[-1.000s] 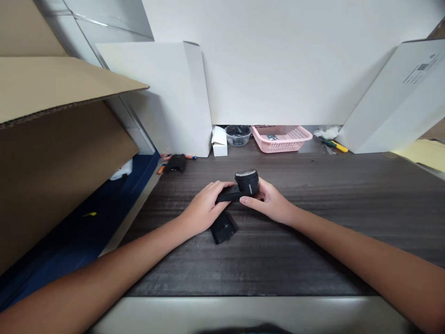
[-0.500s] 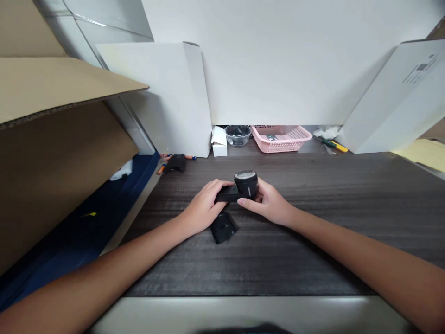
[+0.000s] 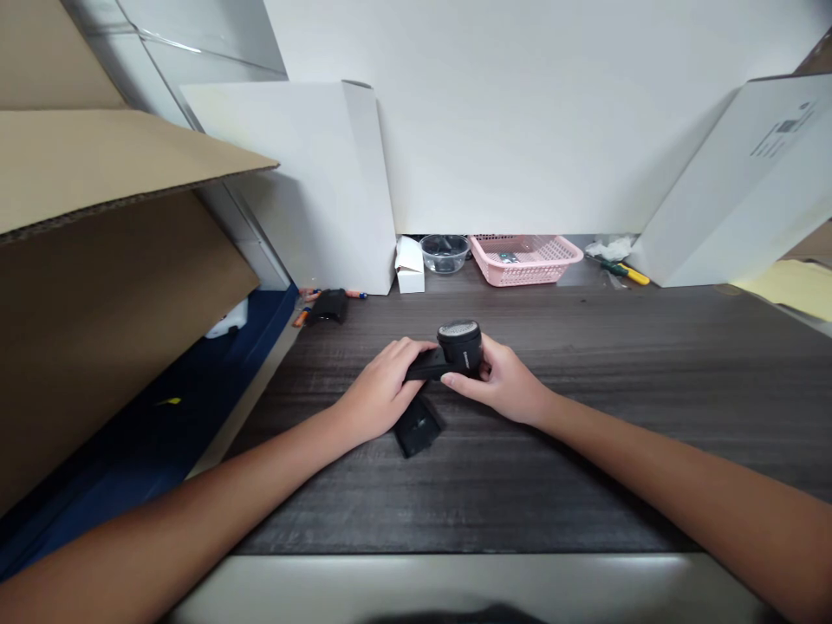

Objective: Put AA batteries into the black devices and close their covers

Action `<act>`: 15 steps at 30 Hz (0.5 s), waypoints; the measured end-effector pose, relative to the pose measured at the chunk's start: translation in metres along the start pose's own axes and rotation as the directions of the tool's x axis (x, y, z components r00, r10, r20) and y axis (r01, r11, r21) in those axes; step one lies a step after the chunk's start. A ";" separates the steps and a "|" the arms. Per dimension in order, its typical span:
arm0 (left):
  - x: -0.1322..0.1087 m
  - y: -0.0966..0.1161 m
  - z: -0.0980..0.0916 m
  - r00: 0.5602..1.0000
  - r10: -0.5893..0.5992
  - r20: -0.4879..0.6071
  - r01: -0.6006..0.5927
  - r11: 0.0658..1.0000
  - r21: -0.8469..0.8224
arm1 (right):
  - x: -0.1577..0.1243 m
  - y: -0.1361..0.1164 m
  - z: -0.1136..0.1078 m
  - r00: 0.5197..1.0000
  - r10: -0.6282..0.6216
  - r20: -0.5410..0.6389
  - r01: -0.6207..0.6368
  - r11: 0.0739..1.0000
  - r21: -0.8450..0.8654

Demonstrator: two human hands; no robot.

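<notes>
Forearms come in from both lower corners and meet at the middle of the dark wood-grain table.

Nearest item: a flat black plate lies on the table, partly tucked under the left hand. The visible part shows small marks, too small to read.

Left hand: grip closed over the handle end of the black device, with the fingers curled across the top. The thumb is hidden.

Right hand: grip closed around the device's round head from the right side, with the thumb laid along the near face. The other fingers are behind the head and out of sight.

Device position: centre of the table, between the two hands and touching both.
- Long axis runs crosswise, handle to the left and slightly toward the person, head at the right end with its meshed face up.
- Neither hand is nearer; each holds one end.
- Cannot tell whether the underside rests on the table or is lifted just clear of it.

Farther back:
- At left is a small black object with orange pens beside it.
- Along the wall stand a small white box, a glass bowl, a pink basket and a yellow-handled screwdriver.
- White cartons lean at either side, and a brown cardboard box fills the left.
</notes>
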State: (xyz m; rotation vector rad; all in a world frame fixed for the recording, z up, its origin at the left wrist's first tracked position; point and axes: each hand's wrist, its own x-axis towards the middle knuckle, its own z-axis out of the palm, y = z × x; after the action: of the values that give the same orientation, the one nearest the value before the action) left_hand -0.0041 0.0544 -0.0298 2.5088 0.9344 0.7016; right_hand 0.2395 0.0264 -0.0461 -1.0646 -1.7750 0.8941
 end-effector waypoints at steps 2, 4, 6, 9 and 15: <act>-0.001 0.002 0.000 1.000 0.001 0.014 -0.001 0.999 0.037 | -0.001 0.000 0.002 1.000 -0.004 -0.006 0.004 1.000 -0.003; -0.003 0.003 0.000 1.000 0.000 0.031 -0.003 0.997 0.079 | -0.003 -0.001 0.004 1.000 -0.009 -0.012 0.009 1.000 -0.004; -0.004 0.003 0.000 0.999 -0.003 0.042 -0.002 0.994 0.106 | -0.004 -0.001 0.006 1.000 -0.013 -0.014 0.013 1.000 0.000; -0.003 0.003 0.000 0.999 -0.003 0.040 -0.001 0.995 0.096 | -0.004 -0.001 0.008 1.000 -0.006 -0.020 0.006 1.000 0.010; -0.001 0.010 -0.004 0.999 -0.019 0.025 0.021 0.996 -0.088 | 0.000 -0.001 0.005 0.998 0.029 -0.047 -0.030 1.000 -0.008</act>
State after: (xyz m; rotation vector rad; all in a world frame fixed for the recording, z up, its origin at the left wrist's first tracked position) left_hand -0.0023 0.0471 -0.0221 2.4226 0.8989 0.6889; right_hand 0.2348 0.0252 -0.0475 -1.1112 -1.7297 0.8734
